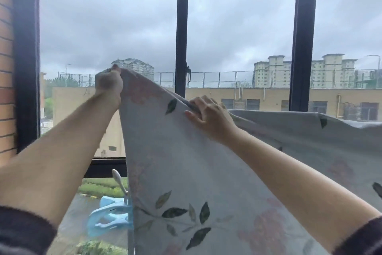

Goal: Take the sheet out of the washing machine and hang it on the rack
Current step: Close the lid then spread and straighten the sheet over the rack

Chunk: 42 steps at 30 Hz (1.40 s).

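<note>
Two hands are raised before the window frame, and both are closed on the sheet.

Left hand: clenched round the top corner of the cloth, which is held at its highest point.

Right hand: lower and to the right. The thumb is laid on the near face and the fingers are hooked over the upper edge, so the edge is pinched.

Sheet: pale grey-blue, printed with dark leaves and faded pink flowers. It is stretched between the hands and hangs below them. Right of the right hand it is draped over a level support hidden by the cloth.

A light blue clip is noted just beside the sheet's left edge; contact cannot be determined.
</note>
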{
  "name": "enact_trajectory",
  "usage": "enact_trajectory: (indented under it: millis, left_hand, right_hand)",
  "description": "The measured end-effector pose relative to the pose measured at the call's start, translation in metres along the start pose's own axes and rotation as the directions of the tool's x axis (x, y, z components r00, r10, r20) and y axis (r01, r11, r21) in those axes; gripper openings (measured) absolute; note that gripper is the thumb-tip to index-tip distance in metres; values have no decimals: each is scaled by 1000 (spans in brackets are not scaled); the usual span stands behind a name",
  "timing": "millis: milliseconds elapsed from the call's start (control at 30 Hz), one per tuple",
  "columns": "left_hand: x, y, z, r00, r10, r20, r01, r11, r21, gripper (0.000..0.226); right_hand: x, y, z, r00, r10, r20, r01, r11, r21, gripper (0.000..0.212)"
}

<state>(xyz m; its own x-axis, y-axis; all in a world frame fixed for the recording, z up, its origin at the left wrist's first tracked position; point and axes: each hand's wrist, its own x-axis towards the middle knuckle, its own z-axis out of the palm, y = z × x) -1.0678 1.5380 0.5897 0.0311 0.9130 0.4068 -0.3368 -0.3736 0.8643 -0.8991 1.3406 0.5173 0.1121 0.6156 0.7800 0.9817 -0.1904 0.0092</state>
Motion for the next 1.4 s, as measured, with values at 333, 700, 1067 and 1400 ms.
enact_trajectory:
  millis: [333, 700, 1067, 1400]
  left_hand:
    - [-2, -96, -53, 990, -103, 95, 66, 942, 328, 31]
    - [30, -68, -86, 966, 202, -163, -145, 940, 310, 42]
    - [-9, -136, -90, 997, 49, 58, -73, 849, 524, 39]
    - [18, -100, -96, 961, 188, -205, -155, 974, 167, 39]
  right_hand:
    - [16, -30, 31, 983, 180, -26, -181, 983, -43, 24]
    - [47, -79, 44, 953, 95, -289, -84, 995, 53, 28]
    - [19, -53, 73, 971, 2, -240, -57, 974, -220, 32]
    - [22, -38, 56, 998, 37, -48, -44, 988, -147, 53]
